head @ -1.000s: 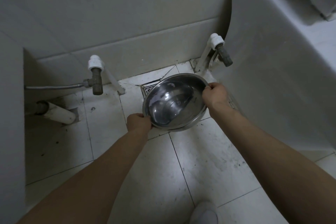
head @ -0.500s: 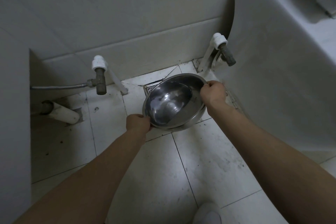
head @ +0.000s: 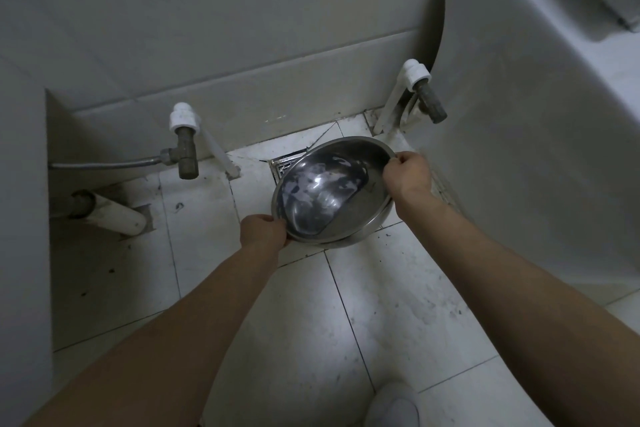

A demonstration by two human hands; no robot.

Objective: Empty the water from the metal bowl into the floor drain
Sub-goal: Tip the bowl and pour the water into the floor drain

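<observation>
Right, metal bowl [head: 332,191] held up off the floor with both hands, pinched at opposite points of the rim. Left hand [head: 265,230] closed on the near-left edge, thumb over the top of the rim, fingers tucked under. Right hand [head: 408,175] clamped on the far-right edge, knuckles up, fingers curled round the lip.

Tilted pretty clearly: right side higher, left side lower, so the inside faces up and a bit toward the camera. Water [head: 311,198] pooled in the lower left part of the inside, surface rippled and catching patchy reflections. Can't tell whether any of it is going over the rim.

Floor drain [head: 284,163] right behind and under the bowl's far-left edge, only one corner of the square metal grate peeking out, rest hidden by the bowl. So basically hovering over the drain, partly covering it.

Around it: grubby white floor tiles [head: 381,305] with dark specks, a white pipe with a brass-looking valve [head: 185,149] off to the left with a flexible metal hose [head: 104,163] running away from it, and another valve [head: 426,94] up on the right next to a big pale ceramic fixture [head: 536,132]. Tip of a light shoe [head: 393,406] at the bottom edge.
</observation>
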